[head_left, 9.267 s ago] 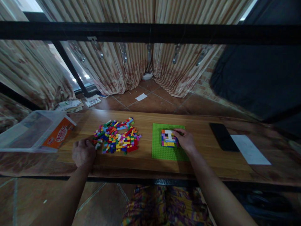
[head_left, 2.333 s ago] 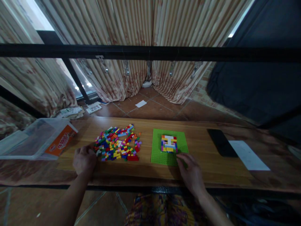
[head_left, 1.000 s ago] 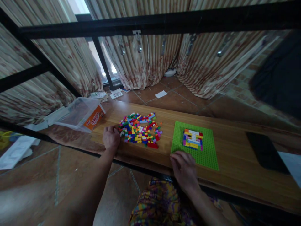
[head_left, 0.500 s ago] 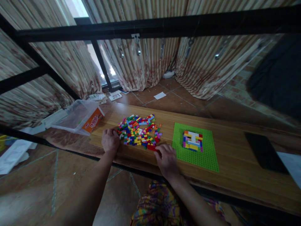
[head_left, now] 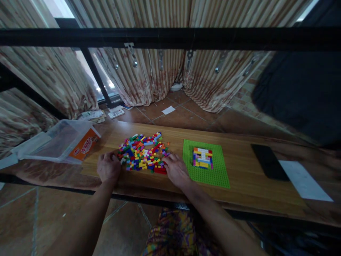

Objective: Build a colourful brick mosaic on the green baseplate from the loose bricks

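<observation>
A loose heap of small coloured toy bricks (head_left: 144, 153) lies on the wooden table. At its left edge rests my left hand (head_left: 109, 166), fingers curled down; whatever they may hold is hidden. My right hand (head_left: 176, 170) reaches in from the right with fingers stretched and touching bricks at the heap's right side. Just below those fingertips, a red brick (head_left: 160, 170) lies at the near edge of the heap. Right of my right hand is a green baseplate (head_left: 220, 174), bearing a low square build of coloured bricks (head_left: 203, 158) with white in its middle.
A clear plastic box (head_left: 57, 142) with an orange label stands at the table's left. Toward the right lie a dark flat panel (head_left: 269, 161) and a white sheet (head_left: 305, 180). A black metal bar (head_left: 165, 38) crosses above, before striped curtains (head_left: 149, 78).
My right hand has left the red brick and moved slightly up to the heap's right edge. The left hand stays beside the heap. The whole view has shifted to the right.
</observation>
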A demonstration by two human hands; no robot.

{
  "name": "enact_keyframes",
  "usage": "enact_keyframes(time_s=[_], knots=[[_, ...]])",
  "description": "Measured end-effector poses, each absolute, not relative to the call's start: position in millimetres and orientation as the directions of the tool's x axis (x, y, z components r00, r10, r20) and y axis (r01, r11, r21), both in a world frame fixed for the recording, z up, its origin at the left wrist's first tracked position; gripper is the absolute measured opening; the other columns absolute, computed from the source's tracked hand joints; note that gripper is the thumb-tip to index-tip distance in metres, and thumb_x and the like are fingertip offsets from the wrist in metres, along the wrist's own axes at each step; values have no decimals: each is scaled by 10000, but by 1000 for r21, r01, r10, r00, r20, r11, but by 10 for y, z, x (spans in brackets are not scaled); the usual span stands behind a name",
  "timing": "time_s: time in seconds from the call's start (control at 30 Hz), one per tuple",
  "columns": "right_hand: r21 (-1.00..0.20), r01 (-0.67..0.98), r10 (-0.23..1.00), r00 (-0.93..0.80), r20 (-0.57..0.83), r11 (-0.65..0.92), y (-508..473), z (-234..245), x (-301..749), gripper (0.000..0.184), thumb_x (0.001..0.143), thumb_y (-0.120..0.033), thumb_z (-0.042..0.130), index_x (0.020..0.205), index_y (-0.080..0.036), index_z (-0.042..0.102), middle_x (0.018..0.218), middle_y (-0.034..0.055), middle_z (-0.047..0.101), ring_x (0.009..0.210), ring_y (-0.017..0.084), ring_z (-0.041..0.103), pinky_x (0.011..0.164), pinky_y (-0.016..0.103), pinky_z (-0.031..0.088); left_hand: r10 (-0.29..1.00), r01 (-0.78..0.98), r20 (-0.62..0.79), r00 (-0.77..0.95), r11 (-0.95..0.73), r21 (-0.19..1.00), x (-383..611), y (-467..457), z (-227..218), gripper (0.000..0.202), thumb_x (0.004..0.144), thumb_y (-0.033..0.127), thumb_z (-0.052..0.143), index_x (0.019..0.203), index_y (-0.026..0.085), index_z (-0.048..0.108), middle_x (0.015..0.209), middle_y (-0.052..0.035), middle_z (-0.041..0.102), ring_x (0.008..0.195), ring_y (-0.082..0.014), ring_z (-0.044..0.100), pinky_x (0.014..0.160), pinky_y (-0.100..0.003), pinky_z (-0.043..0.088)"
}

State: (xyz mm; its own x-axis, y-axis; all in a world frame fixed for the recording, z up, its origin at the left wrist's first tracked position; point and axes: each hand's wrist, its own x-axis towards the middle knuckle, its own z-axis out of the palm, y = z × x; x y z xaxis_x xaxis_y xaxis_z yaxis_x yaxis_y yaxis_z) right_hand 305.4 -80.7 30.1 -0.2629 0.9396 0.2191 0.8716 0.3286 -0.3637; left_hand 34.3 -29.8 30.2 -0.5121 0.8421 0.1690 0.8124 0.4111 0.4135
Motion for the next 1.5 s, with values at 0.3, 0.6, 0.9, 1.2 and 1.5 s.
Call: enact_keyframes(time_s=[0.3,0.6,0.9,1.2,1.5], knots=[[-630,738,950,-53,306,244,-1172,408,3242,249,893,-150,463,1016,-226,665,937,58,640,924,202,592,856,330,477,845,802,124,-521,434,411,335,-282,324,358,887,319,408,1091,171,662,1215,-160,570,1081,-318,563,919,-461,454],[-877,479,849,480,221,-43,-1305,471,4268,253,806,-339,577,966,-189,703,974,84,709,870,214,661,825,376,520,856,821,99,-508,447,354,367,-295,373,396,884,350,371,1095,173,655,1214,-153,570,1081,-320,569,912,-457,468],[-715,600,822,566,62,-359,-1007,470,4416,266,773,-327,584,946,-175,717,907,76,742,781,210,671,732,329,494,855,820,97,-509,446,359,365,-292,377,394,880,342,373,1122,185,642,1234,-149,559,1104,-305,558,935,-459,462],[-539,703,807,587,71,-464,-1002,592,4286,204,788,-325,590,914,-227,717,826,30,738,731,205,666,613,289,419,853,816,88,-514,454,358,383,-295,399,368,873,333,389,1095,193,647,1218,-137,558,1103,-290,560,951,-453,459],[-538,719,817,569,93,-439,-958,508,4297,198,782,-366,608,854,-217,717,786,45,726,704,213,653,599,296,408,853,819,101,-512,450,356,386,-304,400,365,871,326,395,1093,187,649,1218,-138,564,1087,-292,571,926,-452,474]])
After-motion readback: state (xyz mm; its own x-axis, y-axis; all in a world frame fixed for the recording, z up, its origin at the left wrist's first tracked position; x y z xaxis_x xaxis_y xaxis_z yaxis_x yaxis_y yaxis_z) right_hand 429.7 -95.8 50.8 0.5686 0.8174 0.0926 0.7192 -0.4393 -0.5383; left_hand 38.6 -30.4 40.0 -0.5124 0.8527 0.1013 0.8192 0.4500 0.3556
